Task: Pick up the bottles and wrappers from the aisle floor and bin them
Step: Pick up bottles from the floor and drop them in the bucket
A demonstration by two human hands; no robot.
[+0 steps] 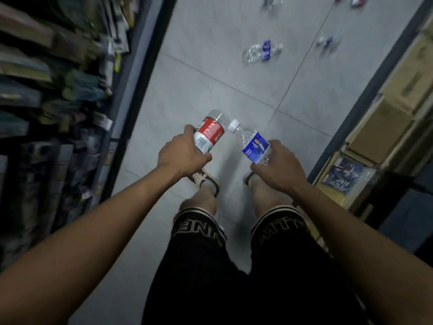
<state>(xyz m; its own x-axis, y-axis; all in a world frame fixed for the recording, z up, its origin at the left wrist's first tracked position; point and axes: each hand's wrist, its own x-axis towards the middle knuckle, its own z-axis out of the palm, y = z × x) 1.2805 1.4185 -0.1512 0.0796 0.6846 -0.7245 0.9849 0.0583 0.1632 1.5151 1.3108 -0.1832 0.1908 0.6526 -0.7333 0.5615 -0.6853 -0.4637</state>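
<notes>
tiled floor, shelves, littered bottle

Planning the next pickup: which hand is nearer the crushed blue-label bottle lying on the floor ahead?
Right. The right hand, holding a blue-label bottle, sits almost directly below the crushed bottle in the view; the left hand, holding a red-label bottle, is farther off to the left.
</notes>
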